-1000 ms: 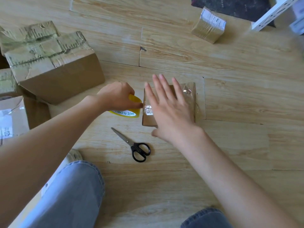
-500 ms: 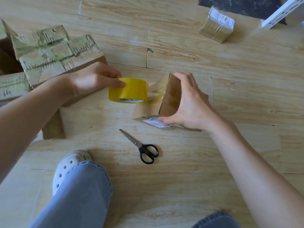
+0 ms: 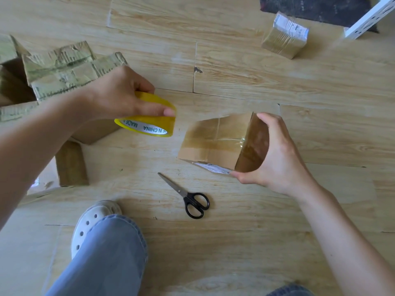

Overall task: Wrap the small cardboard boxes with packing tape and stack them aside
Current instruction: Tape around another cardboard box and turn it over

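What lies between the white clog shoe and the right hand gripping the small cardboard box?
Black-handled metal scissors lie on the wooden floor between the white clog and the right hand, shown in the head view.

Black-handled scissors (image 3: 188, 195) lie closed on the wood-plank floor (image 3: 277, 86), centre. Worn large carton (image 3: 64, 69) at 9 o'clock. Dark mat (image 3: 316, 7) and white perforated rail (image 3: 369, 16) at 1 o'clock. White clog (image 3: 94, 218) at 7 o'clock.

Both forearms are bare all the way down to the left hand (image 3: 119, 97) and right hand (image 3: 277, 159). At 7 o'clock there's a light-blue jeans leg (image 3: 102, 259), loose at the hem, over a white foam clog (image 3: 92, 221) with round holes across the toe. More of that denim (image 3: 288, 291) peeks in at 5 o'clock.
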`<state>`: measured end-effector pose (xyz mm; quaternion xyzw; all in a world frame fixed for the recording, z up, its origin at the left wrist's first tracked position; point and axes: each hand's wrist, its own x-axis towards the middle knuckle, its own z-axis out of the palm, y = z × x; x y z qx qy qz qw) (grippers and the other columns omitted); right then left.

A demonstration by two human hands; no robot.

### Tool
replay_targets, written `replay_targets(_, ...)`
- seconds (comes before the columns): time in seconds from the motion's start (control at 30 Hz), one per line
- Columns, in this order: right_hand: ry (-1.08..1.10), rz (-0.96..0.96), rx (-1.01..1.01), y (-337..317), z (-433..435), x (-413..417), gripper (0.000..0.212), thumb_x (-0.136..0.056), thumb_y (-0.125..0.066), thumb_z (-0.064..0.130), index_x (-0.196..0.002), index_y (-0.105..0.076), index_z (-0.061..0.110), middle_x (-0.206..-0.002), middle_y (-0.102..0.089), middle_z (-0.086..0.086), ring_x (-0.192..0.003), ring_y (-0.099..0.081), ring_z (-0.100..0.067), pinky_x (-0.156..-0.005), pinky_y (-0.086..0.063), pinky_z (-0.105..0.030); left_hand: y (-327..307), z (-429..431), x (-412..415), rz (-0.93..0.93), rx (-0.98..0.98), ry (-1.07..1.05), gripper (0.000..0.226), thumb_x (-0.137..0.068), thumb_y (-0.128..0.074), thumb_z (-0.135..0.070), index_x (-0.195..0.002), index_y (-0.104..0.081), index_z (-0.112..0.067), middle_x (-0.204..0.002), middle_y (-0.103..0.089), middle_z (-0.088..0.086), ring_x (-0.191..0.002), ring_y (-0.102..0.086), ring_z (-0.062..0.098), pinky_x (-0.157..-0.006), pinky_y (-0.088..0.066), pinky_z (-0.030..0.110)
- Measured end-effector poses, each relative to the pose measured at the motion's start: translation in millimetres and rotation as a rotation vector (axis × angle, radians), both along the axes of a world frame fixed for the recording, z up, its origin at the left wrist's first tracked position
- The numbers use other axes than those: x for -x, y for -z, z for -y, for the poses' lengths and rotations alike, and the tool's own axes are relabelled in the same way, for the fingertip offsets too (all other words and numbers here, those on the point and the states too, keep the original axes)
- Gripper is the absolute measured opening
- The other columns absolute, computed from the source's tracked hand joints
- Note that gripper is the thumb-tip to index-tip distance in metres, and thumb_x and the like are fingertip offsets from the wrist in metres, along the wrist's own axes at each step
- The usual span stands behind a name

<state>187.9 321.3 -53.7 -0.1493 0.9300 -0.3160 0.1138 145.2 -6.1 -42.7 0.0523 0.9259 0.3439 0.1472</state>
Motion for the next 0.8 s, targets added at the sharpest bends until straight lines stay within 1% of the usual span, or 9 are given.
replay_targets(0.23, -0.020, -0.046, 0.040, -16, -1, -7, 0.125, -0.038, -0.091, 0.046, -0.143, -0.032, 0.014, -0.133, -0.034, 0.010, -0.118, -0.035, 0.005, -0.099, -0.021, 0.001, -11, -3, -2, -0.043, -0.031, 0.035, 0.112, -0.034, -0.054, -0.096, -0.079, -0.064, 0.007, -0.071, -0.057, 0.027, -0.059, -0.045, 0.014, -0.058, -0.038, 0.029)
replay_targets(0.3, 0.017, -0.064, 0.134, -25, -1, -3, 0.121, -0.039, -0.085, 0.057, -0.141, -0.030, 0.021, -0.134, -0.040, 0.006, -0.121, -0.040, 0.005, -0.102, -0.027, -0.006, -14, -8, -2, -0.088, -0.093, 0.031, 0.089, -0.043, -0.060, -0.090, -0.060, -0.056, -0.002, -0.052, -0.041, 0.011, -0.049, -0.035, 0.007, -0.048, -0.030, 0.017)
replay_targets(0.37, 0.050, -0.061, 0.215, -29, 1, 6, 0.120, -0.041, -0.083, 0.062, -0.141, -0.029, 0.024, -0.136, -0.046, -0.001, -0.127, -0.044, -0.007, -0.105, -0.034, -0.018, -20, -10, 1, -0.116, -0.141, 0.005, 0.076, -0.052, -0.065, -0.080, -0.054, -0.045, -0.006, -0.046, -0.028, -0.006, -0.044, -0.029, 0.009, -0.040, -0.020, 0.014)
replay_targets(0.5, 0.045, 0.052, 0.224, -17, 0, 15, 0.119, -0.039, -0.085, 0.058, -0.140, -0.028, 0.032, -0.140, -0.045, 0.001, -0.132, -0.042, -0.010, -0.112, -0.035, -0.032, -25, 1, 7, -0.098, -0.143, -0.004, 0.078, -0.055, -0.066, -0.080, -0.053, -0.044, -0.006, -0.049, -0.031, 0.000, -0.046, -0.030, 0.012, -0.041, -0.022, 0.019)
replay_targets(0.57, 0.062, 0.126, 0.227, -4, -5, 13, 0.121, -0.037, -0.087, 0.055, -0.141, -0.028, 0.034, -0.140, -0.045, 0.004, -0.133, -0.042, -0.009, -0.114, -0.034, -0.035, -24, 9, 6, -0.016, -0.148, 0.054, 0.084, -0.052, -0.063, -0.086, -0.061, -0.057, -0.002, -0.054, -0.046, 0.015, -0.051, -0.042, 0.031, -0.047, -0.035, 0.031)
replay_targets(0.63, 0.073, 0.163, 0.231, 6, -10, 10, 0.120, -0.036, -0.087, 0.056, -0.139, -0.026, 0.042, -0.140, -0.046, 0.006, -0.133, -0.042, -0.006, -0.114, -0.033, -0.033, -21, 13, 6, 0.051, -0.144, 0.097, 0.098, -0.049, -0.063, -0.088, -0.082, -0.066, 0.005, -0.075, -0.060, 0.031, -0.069, -0.057, 0.048, -0.064, -0.050, 0.054)
replay_targets(0.67, 0.068, 0.167, 0.228, 10, -12, 9, 0.119, -0.036, -0.087, 0.057, -0.137, -0.025, 0.046, -0.141, -0.046, 0.007, -0.133, -0.041, -0.005, -0.113, -0.033, -0.030, -20, 13, 5, 0.057, -0.128, 0.107, 0.100, -0.049, -0.062, -0.088, -0.087, -0.068, 0.004, -0.081, -0.062, 0.032, -0.076, -0.060, 0.049, -0.070, -0.050, 0.061)
replay_targets(0.73, 0.059, 0.165, 0.218, 16, -18, 7, 0.119, -0.035, -0.088, 0.057, -0.136, -0.026, 0.048, -0.139, -0.047, 0.009, -0.132, -0.042, -0.003, -0.109, -0.033, -0.021, -17, 11, 6, 0.045, -0.068, 0.120, 0.095, -0.052, -0.058, -0.089, -0.087, -0.070, -0.001, -0.082, -0.064, 0.028, -0.076, -0.062, 0.045, -0.069, -0.050, 0.060)
replay_targets(0.8, 0.097, 0.182, 0.228, 19, -28, 7, 0.118, -0.033, -0.088, 0.056, -0.134, -0.028, 0.049, -0.134, -0.048, 0.016, -0.128, -0.044, 0.003, -0.101, -0.032, -0.008, -15, 10, 9, -0.019, 0.120, 0.098, 0.091, -0.052, -0.053, -0.091, -0.082, -0.071, -0.007, -0.078, -0.065, 0.022, -0.071, -0.060, 0.039, -0.063, -0.052, 0.050)
